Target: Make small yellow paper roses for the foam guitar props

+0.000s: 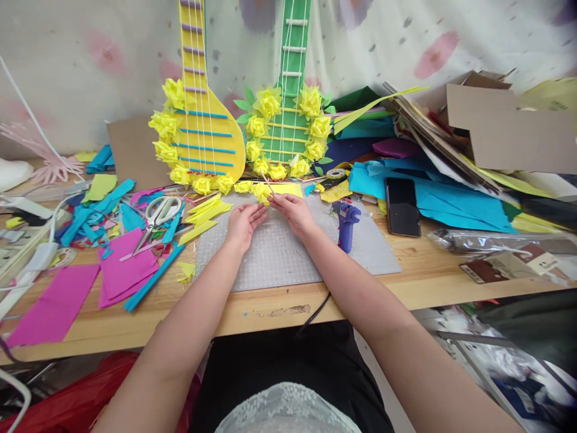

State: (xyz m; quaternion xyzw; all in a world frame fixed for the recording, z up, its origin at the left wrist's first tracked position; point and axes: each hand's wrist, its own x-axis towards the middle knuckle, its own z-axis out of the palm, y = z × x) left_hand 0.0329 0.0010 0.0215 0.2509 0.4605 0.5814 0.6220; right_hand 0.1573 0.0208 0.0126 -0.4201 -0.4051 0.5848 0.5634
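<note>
A thin stick is above the far part of the grey cutting mat, and it is tilted, with its upper end pointing to the left. The right hand has its lower end pinched between the fingertips, with the fingers closed together. The left hand is just beside it, with fingers loosely bent; I cannot tell if they have hold of something. A crumpled yellow paper piece is at the fingertips of both hands, but which of them touches it is not clear. On the mat, to the right of the hands, stands a blue glue gun. To the left there are yellow paper strips, then scissors and magenta sheets. Behind the hands, a yellow instrument model and a green instrument model are upright, both decorated with yellow paper flowers. Further right, a phone lies partly on blue paper.
</note>
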